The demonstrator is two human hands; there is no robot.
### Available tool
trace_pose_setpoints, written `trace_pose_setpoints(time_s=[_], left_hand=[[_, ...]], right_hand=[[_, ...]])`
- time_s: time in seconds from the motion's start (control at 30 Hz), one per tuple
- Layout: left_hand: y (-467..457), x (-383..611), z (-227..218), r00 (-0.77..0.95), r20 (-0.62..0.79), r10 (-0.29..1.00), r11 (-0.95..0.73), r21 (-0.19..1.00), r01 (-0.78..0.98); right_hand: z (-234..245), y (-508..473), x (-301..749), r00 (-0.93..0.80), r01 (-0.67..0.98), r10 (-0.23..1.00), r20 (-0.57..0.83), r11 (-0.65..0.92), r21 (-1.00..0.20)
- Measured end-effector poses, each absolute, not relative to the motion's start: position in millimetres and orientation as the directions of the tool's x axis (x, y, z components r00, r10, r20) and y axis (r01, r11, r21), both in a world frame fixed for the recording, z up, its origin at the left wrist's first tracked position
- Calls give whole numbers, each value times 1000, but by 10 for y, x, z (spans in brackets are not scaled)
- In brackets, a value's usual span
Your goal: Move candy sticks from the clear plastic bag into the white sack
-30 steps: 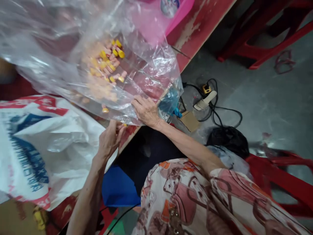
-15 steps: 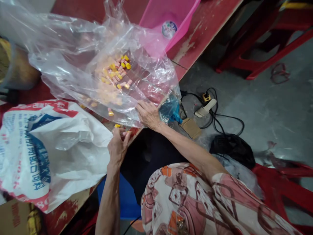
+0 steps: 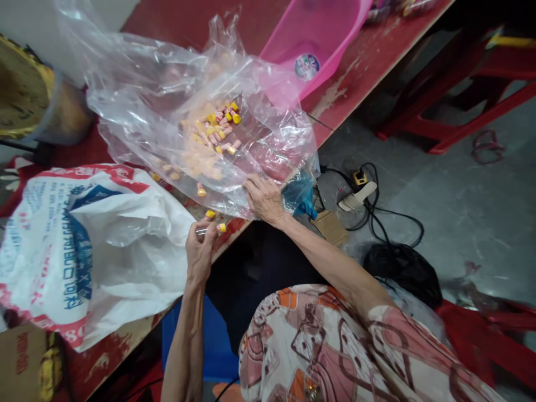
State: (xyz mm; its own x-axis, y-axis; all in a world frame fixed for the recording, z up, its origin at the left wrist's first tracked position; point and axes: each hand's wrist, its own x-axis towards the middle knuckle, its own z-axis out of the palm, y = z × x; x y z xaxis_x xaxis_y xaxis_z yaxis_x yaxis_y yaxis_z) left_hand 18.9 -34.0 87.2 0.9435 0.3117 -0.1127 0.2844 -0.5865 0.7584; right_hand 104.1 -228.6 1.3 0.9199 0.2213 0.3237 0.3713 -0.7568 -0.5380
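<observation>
My left hand [image 3: 200, 251] is closed at the table edge, with a slim clear tube [image 3: 202, 230] between thumb and fingers. A small yellow-capped piece [image 3: 222, 228] sticks out at the tube's right end. Just above the fingertips is another yellow-capped piece [image 3: 210, 214]. My right hand [image 3: 264, 201] grips the near edge of a large clear plastic bag [image 3: 138, 106], its thumb hidden. Many small pieces [image 3: 218, 127] with yellow ends and pink-and-white bodies lie in a heap in the bag, partly veiled by the film. One stray piece [image 3: 201, 190] lies nearer my left hand.
A white printed sack [image 3: 138, 268] lies left of my left hand. Behind the bag stands a pink plastic basin [image 3: 322, 39]; a bucket [image 3: 62, 106] is at far left. Right of the red table [image 3: 347, 89] are red stools [image 3: 452, 100], cables and a sandal [image 3: 357, 196] on the floor.
The view has shifted, so the table things appear farther right. In my left hand, the clear tube and the yellow-capped piece at its end now show plainly. My right hand stays on the bag.
</observation>
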Motion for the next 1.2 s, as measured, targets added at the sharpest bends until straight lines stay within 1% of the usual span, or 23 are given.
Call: trace_pose_setpoints(time_s=[0.07,0.1,0.13,0.17,0.27,0.3,0.4,0.43,0.47,0.57,0.63,0.7,0.77,0.87,1.0,1.07,1.13,1.2], left_hand=[[-383,139,867,928,-11,372,-603,758,250],[-408,115,846,929,50,367,-648,730,217],[-432,96,818,934,97,344,-702,687,187],[-451,82,789,948,110,300,-752,639,164],[-462,61,767,988,70,141,-844,530,82],[-456,51,786,989,95,114,-857,512,49],[-454,-8,844,951,280,132,-881,472,-17],[-464,-33,839,940,312,138,-880,473,-28],[-476,-56,817,941,311,130,-873,485,-40],[-481,-87,714,979,192,69,-837,545,-48],[-422,-69,689,978,174,114,-839,544,1],[-316,-24,720,954,219,205,-866,495,73],[-193,42,769,937,238,255,-898,419,138],[-56,159,799,960,151,235,-927,332,174],[-16,295,790,984,48,173,-941,303,151],[-18,333,811,986,22,165,-926,348,147],[-8,346,861,982,21,189,-885,436,161],[13,340,941,975,34,222,-849,499,176]], right_hand=[[18,-2287,1038,921,369,223,321,-764,-529],[19,-2286,1036,921,368,222,320,-768,-525],[18,-2285,1035,922,364,218,320,-771,-523],[15,-2284,1034,923,360,212,321,-771,-525],[-5,-2282,1035,917,368,202,344,-763,-532],[-13,-2283,1036,912,376,202,357,-760,-530],[-30,-2287,1036,898,399,207,389,-758,-516],[-32,-2288,1034,896,399,205,393,-759,-515],[-32,-2289,1032,896,398,200,396,-759,-515],[-28,-2288,1027,897,391,186,401,-758,-522],[-27,-2286,1028,896,393,187,402,-755,-525],[-27,-2285,1031,897,397,195,397,-753,-525],[-26,-2284,1033,898,398,202,391,-754,-523],[-16,-2285,1031,902,390,201,382,-757,-524],[4,-2287,1026,900,392,201,387,-762,-516],[13,-2287,1026,899,390,203,388,-772,-502],[18,-2287,1028,899,392,209,384,-776,-494],[19,-2287,1033,899,396,218,379,-772,-497]])
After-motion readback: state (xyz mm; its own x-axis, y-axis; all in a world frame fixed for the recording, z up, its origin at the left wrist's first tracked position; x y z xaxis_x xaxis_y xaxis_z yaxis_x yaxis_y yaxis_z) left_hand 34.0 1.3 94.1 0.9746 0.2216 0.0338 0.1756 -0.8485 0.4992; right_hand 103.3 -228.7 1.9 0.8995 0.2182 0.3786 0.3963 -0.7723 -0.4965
